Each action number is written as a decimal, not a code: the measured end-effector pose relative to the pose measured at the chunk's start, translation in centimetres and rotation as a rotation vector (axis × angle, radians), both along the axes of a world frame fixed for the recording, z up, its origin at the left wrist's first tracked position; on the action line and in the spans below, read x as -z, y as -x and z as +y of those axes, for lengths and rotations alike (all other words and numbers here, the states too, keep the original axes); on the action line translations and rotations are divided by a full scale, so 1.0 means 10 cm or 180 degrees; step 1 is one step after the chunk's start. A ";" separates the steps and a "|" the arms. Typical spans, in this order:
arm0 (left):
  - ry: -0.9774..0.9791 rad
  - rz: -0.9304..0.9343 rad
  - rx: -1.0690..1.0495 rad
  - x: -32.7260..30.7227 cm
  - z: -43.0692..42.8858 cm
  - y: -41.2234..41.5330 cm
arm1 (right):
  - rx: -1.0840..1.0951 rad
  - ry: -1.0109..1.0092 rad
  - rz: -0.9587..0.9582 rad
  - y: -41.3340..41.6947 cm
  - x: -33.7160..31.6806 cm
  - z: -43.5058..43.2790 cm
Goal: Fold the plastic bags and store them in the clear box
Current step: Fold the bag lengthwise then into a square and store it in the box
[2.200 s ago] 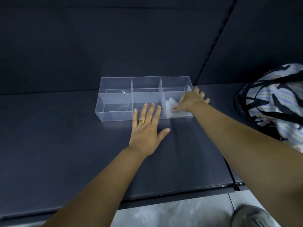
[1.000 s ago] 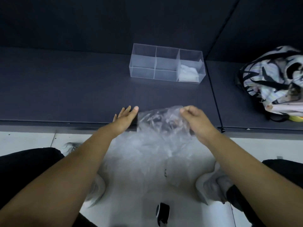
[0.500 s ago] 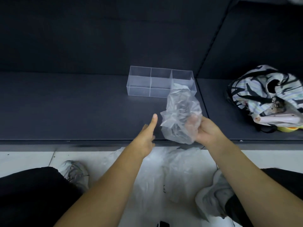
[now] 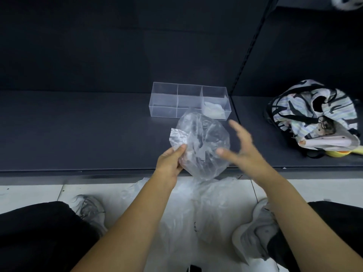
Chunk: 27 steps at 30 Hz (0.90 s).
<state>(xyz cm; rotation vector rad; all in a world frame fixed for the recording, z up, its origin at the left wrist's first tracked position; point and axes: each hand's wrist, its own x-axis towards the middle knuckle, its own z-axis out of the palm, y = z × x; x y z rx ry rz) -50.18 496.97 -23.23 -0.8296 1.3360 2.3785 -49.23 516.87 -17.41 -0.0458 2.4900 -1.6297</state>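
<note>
Left hand (image 4: pixel 170 161) has taken the crumpled plastic bag (image 4: pixel 204 142) in a pinch; right hand (image 4: pixel 243 152) has let go, fingers spread, so folding this one can begin.

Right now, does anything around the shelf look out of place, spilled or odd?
The plastic bag gripped by the left hand is a crumpled ball, not folded. A heap of loose bags sprawls on the floor, and the striped bag on the right lies slumped open, contents poking out. Nothing looks damaged.
</note>
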 end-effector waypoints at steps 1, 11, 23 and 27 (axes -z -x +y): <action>0.0025 0.0037 0.0002 -0.02 -0.02 -0.02 | -0.0518 -0.0593 0.0032 -0.02 0.01 -0.07; 0.0584 -0.0194 -0.0322 -0.04 -0.31 -0.14 | 0.0729 0.0388 0.0245 0.15 0.15 -0.26; 0.3267 0.1797 0.0656 -0.44 -0.25 -0.07 | 0.0487 0.0171 0.0614 0.14 -0.06 -0.45; 0.2248 0.1893 0.2068 -0.73 -0.12 0.09 | 0.0300 0.0335 0.0558 0.18 -0.20 -0.50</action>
